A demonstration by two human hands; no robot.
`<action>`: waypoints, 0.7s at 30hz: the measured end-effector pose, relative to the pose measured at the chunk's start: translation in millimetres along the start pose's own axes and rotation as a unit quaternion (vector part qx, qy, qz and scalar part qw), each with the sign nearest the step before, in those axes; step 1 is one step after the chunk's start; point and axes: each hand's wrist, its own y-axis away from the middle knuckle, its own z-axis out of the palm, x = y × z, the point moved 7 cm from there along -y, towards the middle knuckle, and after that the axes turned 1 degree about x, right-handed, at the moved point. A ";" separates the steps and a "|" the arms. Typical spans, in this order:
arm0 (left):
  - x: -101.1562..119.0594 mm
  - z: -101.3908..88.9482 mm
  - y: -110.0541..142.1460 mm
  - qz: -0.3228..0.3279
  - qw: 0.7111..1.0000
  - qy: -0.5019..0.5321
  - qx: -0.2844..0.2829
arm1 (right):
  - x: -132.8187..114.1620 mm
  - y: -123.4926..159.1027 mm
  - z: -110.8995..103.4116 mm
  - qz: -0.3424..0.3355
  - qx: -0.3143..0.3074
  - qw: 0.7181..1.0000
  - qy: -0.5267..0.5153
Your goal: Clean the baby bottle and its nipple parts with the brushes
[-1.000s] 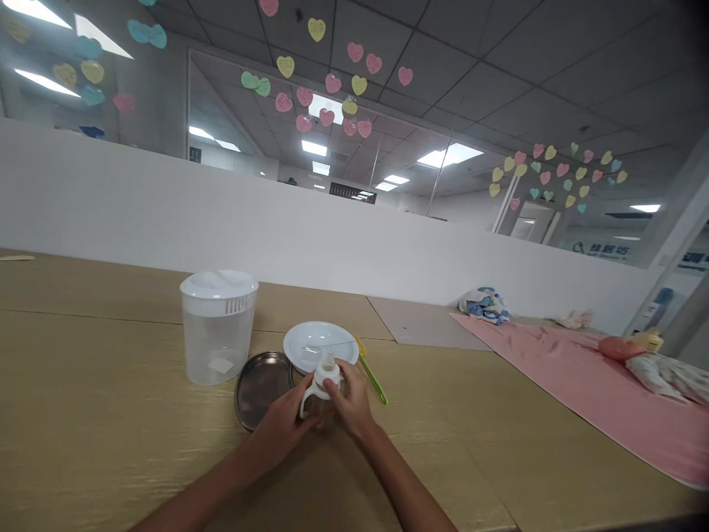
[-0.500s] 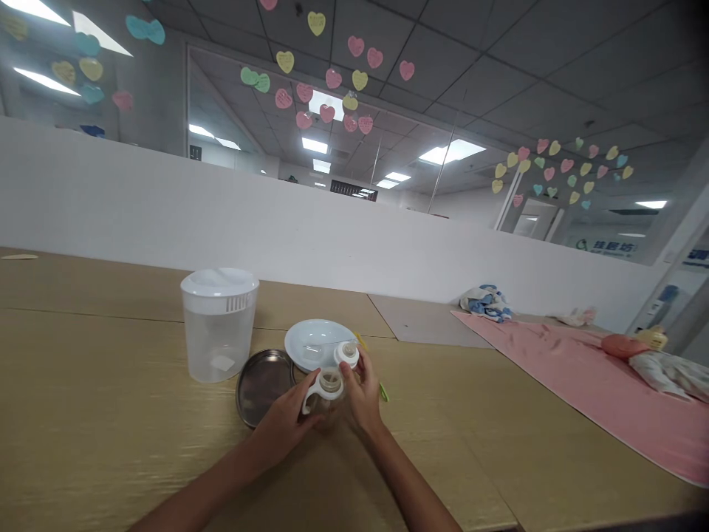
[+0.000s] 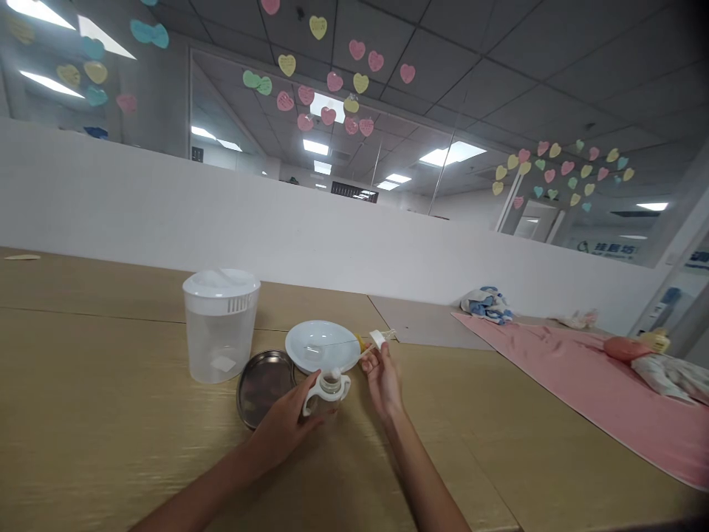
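Note:
My left hand (image 3: 288, 417) is wrapped round a clear baby bottle (image 3: 326, 405) with two white side handles, its neck uncapped and facing up. My right hand (image 3: 385, 383) pinches a white bottle cap (image 3: 377, 339) turned on its side, up and to the right of the bottle. A pale clear tip sticks out of the cap to the right, and a thin pale piece like a straw points down to the left. Something small and white shows at the bottle's mouth; I cannot make out what it is. Just behind the bottle is a white bowl (image 3: 296, 338) with a clear object and a thin rod in it.
Left of the bowl lies a dark metal tray (image 3: 264, 386). A translucent plastic bucket (image 3: 221, 336) with a white lid stands behind it. Pink cloth (image 3: 576, 377) covers the table's right side, with crumpled fabric (image 3: 487, 304) near the white wall (image 3: 332, 244).
My right hand has moved right, away from the bottle, and tipped the cap onto its side. The bottle stays nearly in place in my left hand.

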 end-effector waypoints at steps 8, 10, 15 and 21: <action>-0.2 0.8 -0.3 -0.018 1.000 -0.011 -0.009 | 8.1 -7.4 -3.0 0.125 -0.036 0.987 -0.094; -0.1 0.8 -0.4 -0.017 1.000 -0.014 -0.009 | 10.0 -7.8 -3.6 0.130 -0.050 0.986 -0.094; 1.2 -0.3 -0.2 -0.009 1.000 -0.011 -0.003 | 9.1 -9.5 -5.0 0.085 -0.076 0.992 -0.062; 2.1 -0.4 0.3 -0.007 1.000 -0.002 -0.004 | 14.8 -11.5 -8.0 0.023 -0.065 0.998 -0.003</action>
